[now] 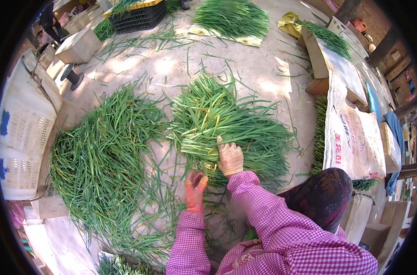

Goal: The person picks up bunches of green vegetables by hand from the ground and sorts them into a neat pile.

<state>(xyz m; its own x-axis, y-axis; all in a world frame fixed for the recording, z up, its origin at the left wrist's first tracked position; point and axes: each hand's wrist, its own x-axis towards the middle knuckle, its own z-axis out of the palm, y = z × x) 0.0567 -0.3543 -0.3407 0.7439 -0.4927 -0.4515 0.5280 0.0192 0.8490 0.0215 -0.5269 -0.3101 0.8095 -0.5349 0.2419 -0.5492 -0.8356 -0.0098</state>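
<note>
A heaped pile of garlic chives (225,113) lies in front of me, its pale stem ends to the left and green leaves fanning right. My right hand (230,157), in a thin pale glove, grips the near bunch of chives (199,147), thumb on top and the other fingers partly hidden. Just below the stem ends is my left hand (195,190), in an orange-stained glove, with thumb and fingers apart and nothing visible between them. Some yellowed leaf scraps (209,168) are close to its fingertips.
A large tangled heap of loose green leaves (105,161) spreads at left, beside a white plastic basket (26,137). Further back are a black crate (139,19), more chives (232,17) on a sack and a spool (72,77). A printed woven sack (353,137) covers chives at right.
</note>
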